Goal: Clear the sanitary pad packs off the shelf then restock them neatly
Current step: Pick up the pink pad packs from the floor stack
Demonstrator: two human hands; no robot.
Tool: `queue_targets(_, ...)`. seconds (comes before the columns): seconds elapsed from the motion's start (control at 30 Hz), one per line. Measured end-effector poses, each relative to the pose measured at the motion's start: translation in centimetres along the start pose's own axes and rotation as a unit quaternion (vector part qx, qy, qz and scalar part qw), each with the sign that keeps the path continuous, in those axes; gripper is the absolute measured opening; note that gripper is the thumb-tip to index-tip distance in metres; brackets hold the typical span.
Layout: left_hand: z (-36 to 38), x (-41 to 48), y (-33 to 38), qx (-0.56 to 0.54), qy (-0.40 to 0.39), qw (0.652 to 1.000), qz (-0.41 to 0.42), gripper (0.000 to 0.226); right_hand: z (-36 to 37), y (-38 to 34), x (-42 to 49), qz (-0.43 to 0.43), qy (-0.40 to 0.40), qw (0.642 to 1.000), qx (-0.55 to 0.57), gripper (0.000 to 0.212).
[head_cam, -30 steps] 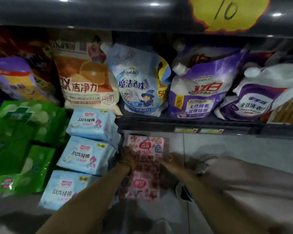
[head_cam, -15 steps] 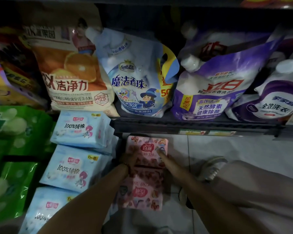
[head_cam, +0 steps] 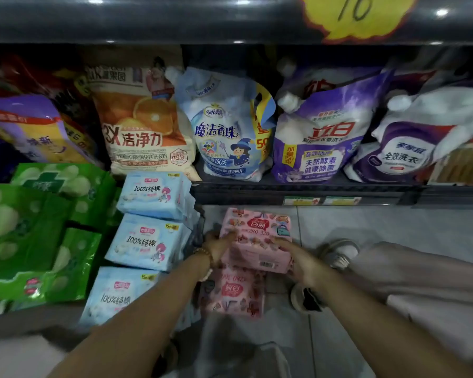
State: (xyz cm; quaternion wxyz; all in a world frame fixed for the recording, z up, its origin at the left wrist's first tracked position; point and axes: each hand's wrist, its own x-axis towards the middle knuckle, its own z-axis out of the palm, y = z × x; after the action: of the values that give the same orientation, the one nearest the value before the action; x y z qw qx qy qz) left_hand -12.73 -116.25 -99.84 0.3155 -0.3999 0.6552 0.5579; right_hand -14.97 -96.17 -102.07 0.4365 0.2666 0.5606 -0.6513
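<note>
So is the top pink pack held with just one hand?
No, the left hand and the right hand both hold the top pink pack, one on each side.

Both forearms are bare. A thin bracelet (head_cam: 202, 253) of golden-brown beads sits just behind the left hand (head_cam: 219, 248). Right of the bracelet show loose, pale beige trousers (head_cam: 421, 274) and a light grey shoe (head_cam: 339, 252) with darker bands.

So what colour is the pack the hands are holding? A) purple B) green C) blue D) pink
D: the left hand and the right hand grip a pink pack from either side.
</note>
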Motion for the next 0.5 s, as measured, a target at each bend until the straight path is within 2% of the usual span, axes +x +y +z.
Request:
queue_targets(0.07, -0.2, -1.4, -0.6, -0.032, -0.029, 0.999, -0.012, 0.096, -0.4, 0.5, -1.7, 0.009, -0.013, 1.0, -0.013, 0.033)
queue_targets(0.1, -0.3, -2.6, -0.6, -0.029, -0.047, 0.998, -0.022, 0.095, -0.5, 0.9, -2.5, 0.02, -0.018, 0.999, -0.026, 0.044)
queue_targets(0.2, -0.3, -4.7, -1.5, -0.022, -0.047, 0.998, -0.026, 0.055, 0.0, 2.8, -4.1, 0.053, -0.045, 0.997, -0.028, 0.055)
queue_targets(0.27, -0.4, -5.4, -2.8, -0.009, -0.05, 0.998, -0.04, 0.059, 0.6, 4.5, -4.3, 0.071, -0.053, 0.995, -0.041, 0.051)
queue_targets(0.33, -0.4, -5.5, -4.1, -0.01, -0.051, 0.998, -0.045, 0.077, 1.2, 6.0, -4.3, 0.087, -0.045, 0.994, -0.04, 0.03)
queue_targets(0.37, -0.4, -5.6, -4.5, -0.016, -0.052, 0.997, -0.049, 0.078, 1.3, 6.5, -4.2, 0.094, -0.036, 0.994, -0.034, 0.021)
queue_targets(0.5, -0.1, -5.4, -5.4, -0.027, -0.045, 0.998, -0.027, 0.051, 1.6, 6.8, -4.1, 0.09, -0.018, 0.994, -0.055, 0.021)
